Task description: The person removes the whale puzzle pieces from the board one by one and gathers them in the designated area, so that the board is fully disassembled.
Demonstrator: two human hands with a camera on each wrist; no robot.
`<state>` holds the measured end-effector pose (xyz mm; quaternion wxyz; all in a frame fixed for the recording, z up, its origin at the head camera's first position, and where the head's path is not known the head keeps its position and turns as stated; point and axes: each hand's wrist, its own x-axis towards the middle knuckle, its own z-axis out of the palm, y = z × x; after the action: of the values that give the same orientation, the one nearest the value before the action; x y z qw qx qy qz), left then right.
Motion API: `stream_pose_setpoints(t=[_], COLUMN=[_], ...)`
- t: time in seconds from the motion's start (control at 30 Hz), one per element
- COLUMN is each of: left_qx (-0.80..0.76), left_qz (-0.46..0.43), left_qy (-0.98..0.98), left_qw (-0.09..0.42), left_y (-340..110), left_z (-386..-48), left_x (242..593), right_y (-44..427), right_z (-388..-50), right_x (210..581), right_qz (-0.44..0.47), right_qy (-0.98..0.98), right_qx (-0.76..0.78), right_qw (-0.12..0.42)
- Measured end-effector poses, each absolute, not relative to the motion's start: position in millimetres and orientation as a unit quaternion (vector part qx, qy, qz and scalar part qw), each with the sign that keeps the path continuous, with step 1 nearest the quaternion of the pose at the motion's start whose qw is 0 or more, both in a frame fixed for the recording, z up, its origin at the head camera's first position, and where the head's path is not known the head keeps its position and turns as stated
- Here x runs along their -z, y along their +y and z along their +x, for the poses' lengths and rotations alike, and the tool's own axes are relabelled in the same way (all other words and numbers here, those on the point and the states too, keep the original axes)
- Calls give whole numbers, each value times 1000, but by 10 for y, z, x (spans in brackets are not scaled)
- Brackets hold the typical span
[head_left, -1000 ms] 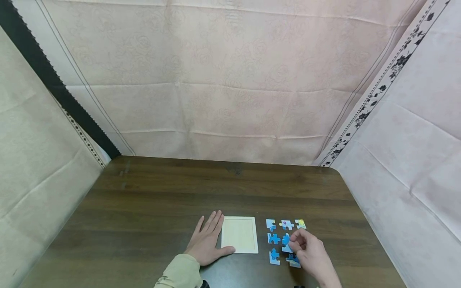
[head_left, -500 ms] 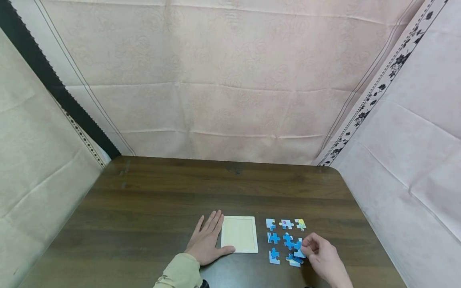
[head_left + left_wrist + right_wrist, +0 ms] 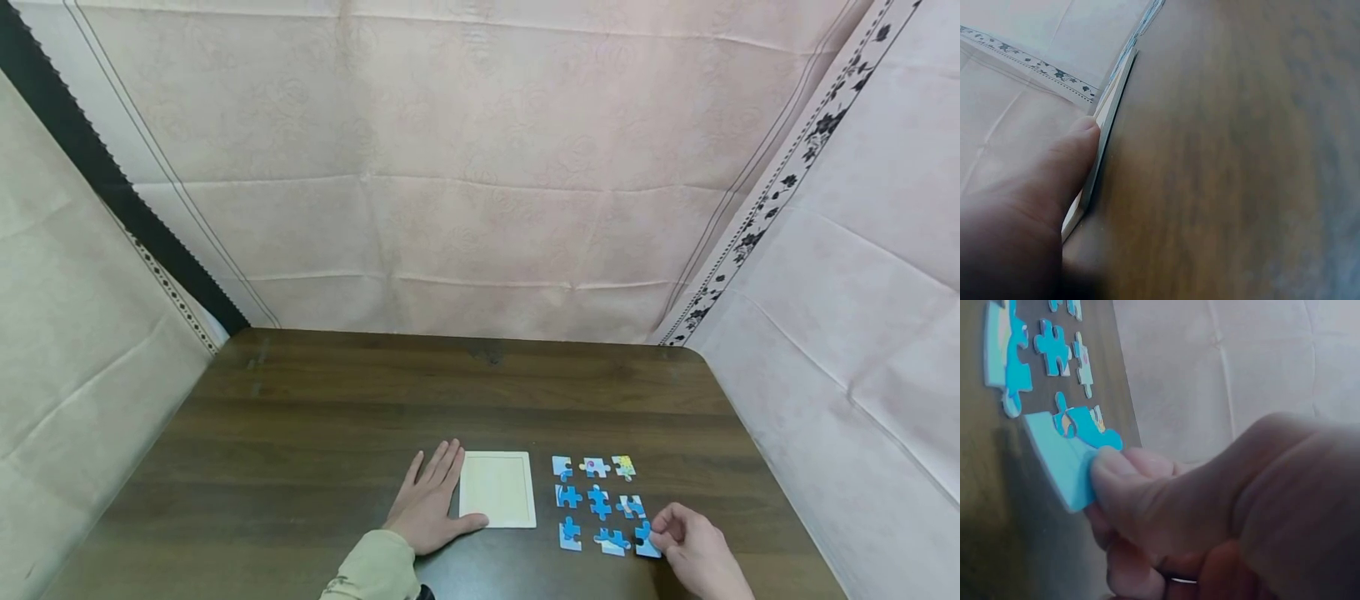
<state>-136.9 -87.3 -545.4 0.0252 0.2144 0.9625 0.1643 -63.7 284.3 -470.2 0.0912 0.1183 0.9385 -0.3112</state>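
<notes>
My right hand [image 3: 696,546] pinches a blue corner jigsaw piece [image 3: 643,543] between thumb and fingers at the near right of the loose pieces. Up close in the right wrist view, the thumb lies over one side of that jigsaw piece [image 3: 1063,461]; whether it touches the table is unclear. With fingers straight, my left hand [image 3: 429,504] lies at the left edge of a pale square puzzle tray [image 3: 497,490], its thumb over the near left corner. The left wrist view shows the thumb [image 3: 1072,150] against the tray's rim. No pieces sit in the tray.
Several other jigsaw pieces [image 3: 600,502] lie apart in rough rows on the brown wooden table [image 3: 337,417], right of the tray. Pale cloth [image 3: 480,167] hangs behind the table and along both sides.
My right hand has moved right and toward me, carrying the corner piece from among the middle pieces to the near right. The left hand and tray stay put.
</notes>
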Motion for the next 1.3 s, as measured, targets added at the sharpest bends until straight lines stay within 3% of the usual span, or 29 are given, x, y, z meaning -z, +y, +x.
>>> stream_pose_setpoints(t=[0.97, 1.3], left_qx=[-160, -162], left_qz=[213, 216], left_qy=[963, 963], left_qw=[30, 21], left_y=[-864, -861], left_z=[-1358, -1358], left_x=[5430, 5438], right_y=[2835, 2836], right_z=[-721, -735], right_x=[4799, 4836], right_qz=[167, 169], right_qy=[922, 927], right_qx=[310, 301], right_qw=[160, 147])
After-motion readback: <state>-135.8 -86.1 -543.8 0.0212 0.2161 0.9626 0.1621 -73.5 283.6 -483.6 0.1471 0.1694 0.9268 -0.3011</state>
